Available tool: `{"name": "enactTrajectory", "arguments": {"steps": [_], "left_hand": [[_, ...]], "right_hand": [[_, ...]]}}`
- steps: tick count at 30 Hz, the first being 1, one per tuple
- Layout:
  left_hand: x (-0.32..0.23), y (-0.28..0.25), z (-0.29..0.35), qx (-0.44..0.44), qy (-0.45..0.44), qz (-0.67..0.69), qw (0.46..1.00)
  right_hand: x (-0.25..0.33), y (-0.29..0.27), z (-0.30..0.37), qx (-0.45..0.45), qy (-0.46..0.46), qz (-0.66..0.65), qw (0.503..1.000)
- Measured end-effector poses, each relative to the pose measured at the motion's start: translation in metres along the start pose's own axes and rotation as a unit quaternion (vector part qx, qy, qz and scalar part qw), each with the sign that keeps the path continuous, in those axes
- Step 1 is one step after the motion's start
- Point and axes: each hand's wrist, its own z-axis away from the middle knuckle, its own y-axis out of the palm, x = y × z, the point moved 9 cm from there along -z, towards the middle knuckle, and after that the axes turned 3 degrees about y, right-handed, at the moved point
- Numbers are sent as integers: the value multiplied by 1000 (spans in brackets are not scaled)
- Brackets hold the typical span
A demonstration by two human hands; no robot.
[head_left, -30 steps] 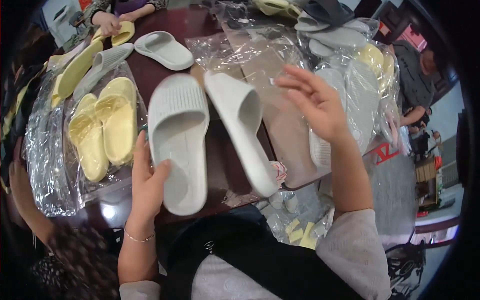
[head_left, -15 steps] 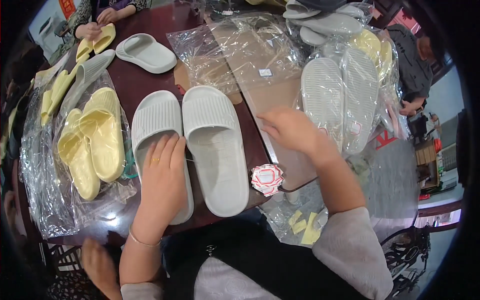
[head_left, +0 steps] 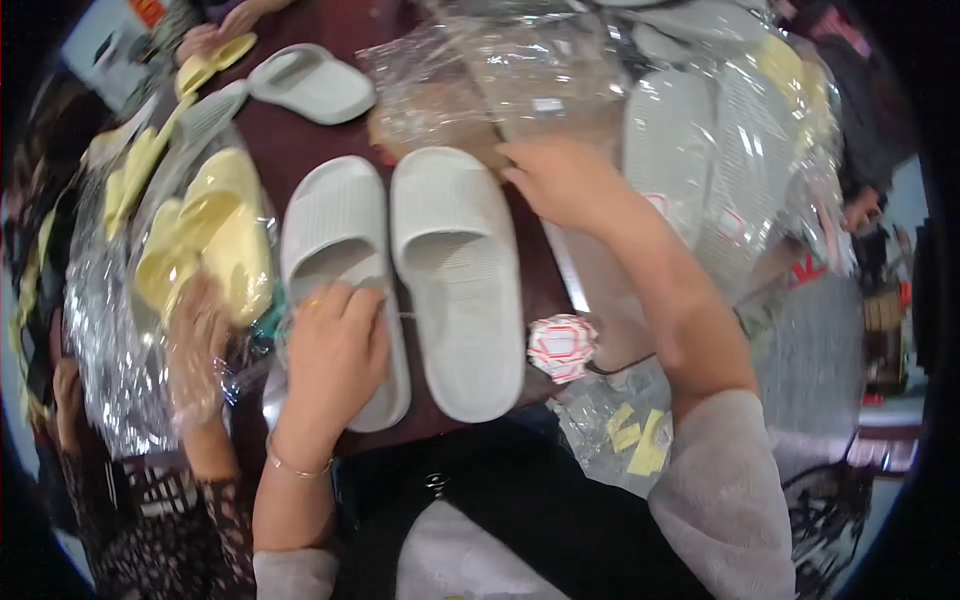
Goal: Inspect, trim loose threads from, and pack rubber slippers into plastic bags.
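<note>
A pair of light grey slippers lies side by side in front of me, the left slipper [head_left: 335, 215] and the right slipper [head_left: 470, 330], joined by a thin tie. My left hand [head_left: 335, 350] is over the left slipper's foot opening, fingers bent; their tips are hidden. My right hand [head_left: 565, 185] reaches past the right slipper, its fingertips slightly apart at the near edge of a stack of clear plastic bags [head_left: 550, 75]. Whether they touch a bag is blurred. A round bunch of red-and-white stickers [head_left: 562, 347] sits beside the right slipper.
Left of me, yellow slippers [head_left: 225, 240] lie on plastic, with a co-worker's hand [head_left: 200, 345] over them. Beyond them lies a single grey slipper [head_left: 312, 85]. Bagged grey slippers [head_left: 670, 150] lie to the right. Another person's hands hold a yellow slipper [head_left: 215, 62] far left.
My right hand has moved away from me and left, to the plastic bags. My left hand's fingers have bent. A co-worker's hand has come over the yellow slippers. The view has shifted.
</note>
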Motion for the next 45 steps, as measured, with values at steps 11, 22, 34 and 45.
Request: {"name": "enactTrajectory", "arguments": {"steps": [11,22,34,45], "left_hand": [[33,-78,-25,-279,-37,480,831],[30,-190,-30,-398,183,473,765],[21,-188,-24,-434,96,359,821],[79,-106,-32,-323,-98,282,898]], "right_hand": [[44,-14,56,160,-12,157,975],[172,4,30,-137,-404,-257,867],[155,25,37,13,-374,-75,924],[31,-20,43,29,-40,181,982]]}}
